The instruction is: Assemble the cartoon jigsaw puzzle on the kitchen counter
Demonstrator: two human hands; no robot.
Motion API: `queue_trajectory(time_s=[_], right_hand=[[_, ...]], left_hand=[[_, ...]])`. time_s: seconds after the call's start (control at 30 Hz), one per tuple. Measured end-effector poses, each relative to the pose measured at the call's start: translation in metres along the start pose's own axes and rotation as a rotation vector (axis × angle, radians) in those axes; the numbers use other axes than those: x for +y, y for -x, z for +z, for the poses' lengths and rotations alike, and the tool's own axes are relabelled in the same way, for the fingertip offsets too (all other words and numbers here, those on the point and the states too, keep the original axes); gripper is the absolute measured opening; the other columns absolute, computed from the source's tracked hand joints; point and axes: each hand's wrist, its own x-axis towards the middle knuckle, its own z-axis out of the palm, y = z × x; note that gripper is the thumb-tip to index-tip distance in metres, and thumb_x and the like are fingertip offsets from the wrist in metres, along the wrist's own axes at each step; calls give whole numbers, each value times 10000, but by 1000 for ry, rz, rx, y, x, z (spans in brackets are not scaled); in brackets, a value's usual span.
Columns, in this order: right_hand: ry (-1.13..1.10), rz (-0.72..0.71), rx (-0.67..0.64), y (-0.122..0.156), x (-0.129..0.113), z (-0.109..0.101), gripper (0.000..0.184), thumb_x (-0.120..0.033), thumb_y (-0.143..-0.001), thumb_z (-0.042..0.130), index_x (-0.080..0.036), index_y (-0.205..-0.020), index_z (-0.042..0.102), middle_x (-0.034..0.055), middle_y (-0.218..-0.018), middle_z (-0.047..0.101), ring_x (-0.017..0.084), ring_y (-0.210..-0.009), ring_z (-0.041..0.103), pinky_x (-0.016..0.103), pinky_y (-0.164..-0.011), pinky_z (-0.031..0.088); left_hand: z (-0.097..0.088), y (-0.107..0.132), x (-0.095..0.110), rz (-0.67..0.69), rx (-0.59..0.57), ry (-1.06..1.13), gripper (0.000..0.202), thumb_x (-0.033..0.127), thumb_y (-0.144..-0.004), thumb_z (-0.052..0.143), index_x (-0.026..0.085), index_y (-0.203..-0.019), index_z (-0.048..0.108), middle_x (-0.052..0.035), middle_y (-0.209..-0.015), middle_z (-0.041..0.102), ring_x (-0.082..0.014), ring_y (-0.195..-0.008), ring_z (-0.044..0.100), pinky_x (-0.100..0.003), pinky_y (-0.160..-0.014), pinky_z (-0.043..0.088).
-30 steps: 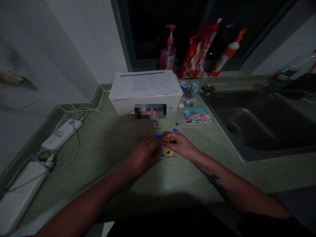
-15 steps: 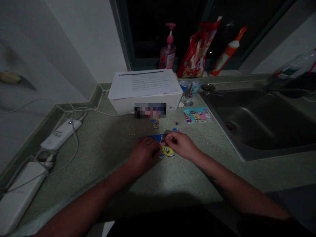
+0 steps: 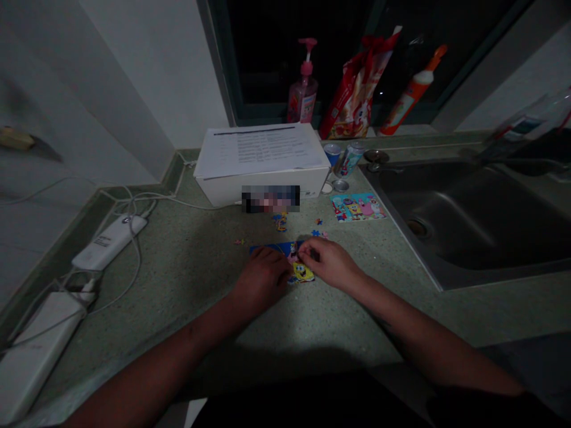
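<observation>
Left hand lies with fingers a little spread on a partly joined SpongeBob jigsaw puzzle, on the speckled countertop. Right hand pinches with thumb and fingers at the puzzle's edge, but what it holds is too small to tell. Loose puzzle pieces lie at 12 o'clock, a picture card at 1 o'clock. Farther at 12 o'clock is a white box with papers on top, and a steel sink is at 2 o'clock.

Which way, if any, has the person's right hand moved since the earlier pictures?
Yes, slightly: the right hand has shifted to the right in view, closer to the drain of the steel sink, which serves as the fixed mark.
</observation>
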Motion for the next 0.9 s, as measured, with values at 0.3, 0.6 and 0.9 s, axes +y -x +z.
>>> queue_trajectory(time_s=[0.3,0.6,0.9], right_hand=[[-7,5,0,0,-1,-1,115,-252,-979,632,-240,-912,724,37,-864,746,205,-780,657,347,-737,432],[-96,-4,3,2,-5,-7,373,-283,-1107,420,-250,-929,746,39,-899,771,226,-876,709,374,-849,491],[-489,109,-162,1,-10,7,157,-340,-918,710,-237,-809,666,-28,-730,641,154,-676,566,300,-653,437]], left_hand=[[-1,-1,2,-13,-9,12,122,101,-941,703,216,-939,746,-65,-1000,788,-288,-993,696,-499,-957,548],[-8,0,3,-41,85,55,99,116,-961,696,209,-986,718,-65,-1004,796,-276,-965,707,-486,-951,546],[-9,0,6,9,354,86,114,152,-997,657,205,-1095,685,-76,-1003,774,-275,-971,714,-474,-900,568]])
